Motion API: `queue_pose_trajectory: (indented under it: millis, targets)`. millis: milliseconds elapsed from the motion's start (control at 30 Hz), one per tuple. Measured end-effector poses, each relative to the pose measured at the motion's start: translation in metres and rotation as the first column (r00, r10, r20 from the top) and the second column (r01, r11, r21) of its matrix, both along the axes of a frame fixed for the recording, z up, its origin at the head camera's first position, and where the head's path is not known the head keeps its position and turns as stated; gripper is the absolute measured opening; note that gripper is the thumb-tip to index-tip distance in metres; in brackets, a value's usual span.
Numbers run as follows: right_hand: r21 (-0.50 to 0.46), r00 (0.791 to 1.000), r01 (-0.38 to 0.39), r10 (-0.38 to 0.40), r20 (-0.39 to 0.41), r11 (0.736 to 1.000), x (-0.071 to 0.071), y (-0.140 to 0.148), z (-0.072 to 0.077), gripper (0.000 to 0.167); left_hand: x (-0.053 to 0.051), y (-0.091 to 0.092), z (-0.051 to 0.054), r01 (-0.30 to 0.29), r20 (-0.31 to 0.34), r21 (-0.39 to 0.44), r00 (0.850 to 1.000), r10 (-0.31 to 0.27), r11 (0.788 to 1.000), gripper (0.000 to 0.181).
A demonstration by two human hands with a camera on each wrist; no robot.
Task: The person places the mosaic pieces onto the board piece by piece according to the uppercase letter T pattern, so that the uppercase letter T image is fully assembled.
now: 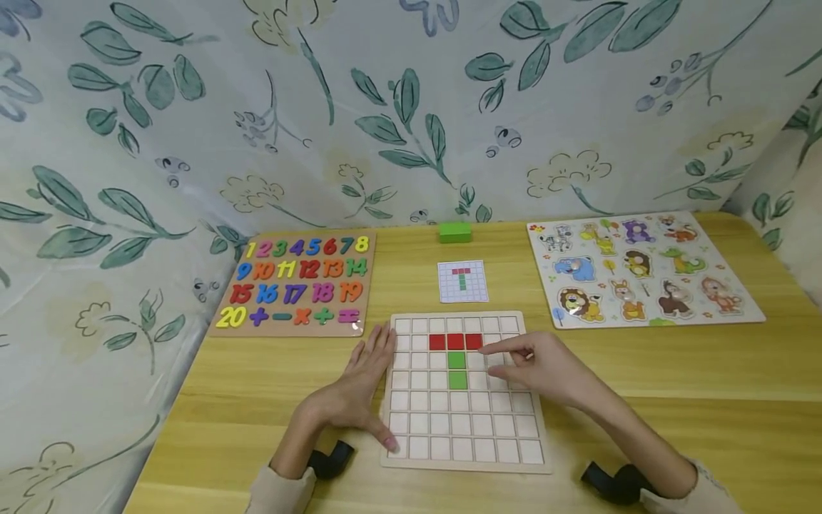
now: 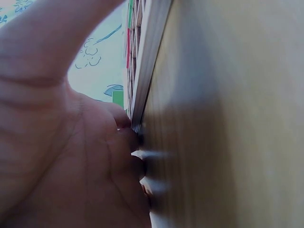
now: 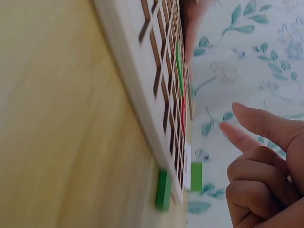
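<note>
A pale wooden grid board (image 1: 420, 403) lies on the table. Three red squares (image 1: 455, 342) form a row in it, with two green squares (image 1: 457, 370) in a column under the middle one. My left hand (image 1: 349, 392) rests along the board's left edge, fingers spread, thumb at the lower left corner. Over the board's right half hovers my right hand (image 1: 546, 368). Its thumb and index finger (image 3: 237, 135) stretch out with a gap and nothing between them; the other fingers are curled. A dark green block (image 3: 163, 190) sits beside the board's edge in the right wrist view.
Behind the board lie a card (image 1: 463, 281) with a T pattern and a green block (image 1: 454, 233). A number puzzle (image 1: 221, 330) is at the left, an animal puzzle (image 1: 642, 275) at the right. Floral cloth (image 1: 411, 43) hangs behind the table.
</note>
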State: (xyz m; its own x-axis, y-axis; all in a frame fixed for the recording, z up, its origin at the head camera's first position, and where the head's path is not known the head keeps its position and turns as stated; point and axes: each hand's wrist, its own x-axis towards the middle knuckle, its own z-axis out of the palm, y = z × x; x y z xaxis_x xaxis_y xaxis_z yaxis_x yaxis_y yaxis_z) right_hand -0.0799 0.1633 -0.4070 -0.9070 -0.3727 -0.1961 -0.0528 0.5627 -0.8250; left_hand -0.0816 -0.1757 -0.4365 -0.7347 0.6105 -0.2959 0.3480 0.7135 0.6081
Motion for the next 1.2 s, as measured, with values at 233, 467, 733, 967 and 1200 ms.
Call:
queue_pose_trajectory:
  millis: [233,467,733,967,1200]
  targets:
    - [0.031,0.994,0.107,-0.108,0.03,0.994,0.004,0.056,0.002,0.042,0.001,0.0,0.0,-0.001,0.002,-0.009,1.0,0.001,1.0,0.163]
    - [-0.007,0.99,0.111,-0.11,0.084,0.994,0.006,0.088,-0.011,0.047,0.0,0.0,-0.001,-0.003,0.005,-0.009,1.0,0.003,1.0,0.163]
    - [0.006,0.992,0.082,-0.082,0.097,0.997,0.002,0.086,-0.018,0.051,0.0,-0.001,-0.002,-0.001,0.003,-0.016,1.0,0.001,1.0,0.163]
    - [-0.01,0.986,0.103,-0.1,0.132,0.995,0.0,0.082,-0.022,0.042,-0.001,0.0,-0.001,0.002,0.001,-0.012,1.0,-0.002,1.0,0.163]
    - [0.013,0.984,0.122,-0.123,0.127,0.992,0.0,0.088,-0.019,0.044,-0.001,0.0,-0.001,0.007,-0.002,-0.009,1.0,-0.007,1.0,0.163]
